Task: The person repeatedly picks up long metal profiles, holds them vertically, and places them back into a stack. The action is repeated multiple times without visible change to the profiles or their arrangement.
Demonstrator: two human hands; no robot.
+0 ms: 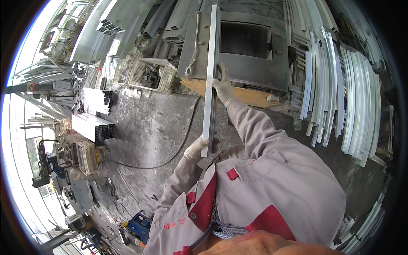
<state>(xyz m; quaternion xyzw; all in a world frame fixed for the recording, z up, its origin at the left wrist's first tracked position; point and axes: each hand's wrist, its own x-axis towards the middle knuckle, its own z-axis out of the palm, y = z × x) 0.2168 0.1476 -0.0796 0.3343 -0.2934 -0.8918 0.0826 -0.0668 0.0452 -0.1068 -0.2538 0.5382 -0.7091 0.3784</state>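
Metal bar is grasped by both — right hand stretched forward, left hand closer in.

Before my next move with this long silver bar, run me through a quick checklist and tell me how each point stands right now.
1. Both hands on the silver bar: ok; left hand near the lower end, right hand farther up.
2. Hands gloved: ok, both.
3. Floor free of cables: not ok; a dark cable curves across it, left of the bar.
4. Far end not touching the dark metal cabinet: cannot tell; they overlap in this view.
5. Underside of the bar undamaged: cannot tell; it is hidden.
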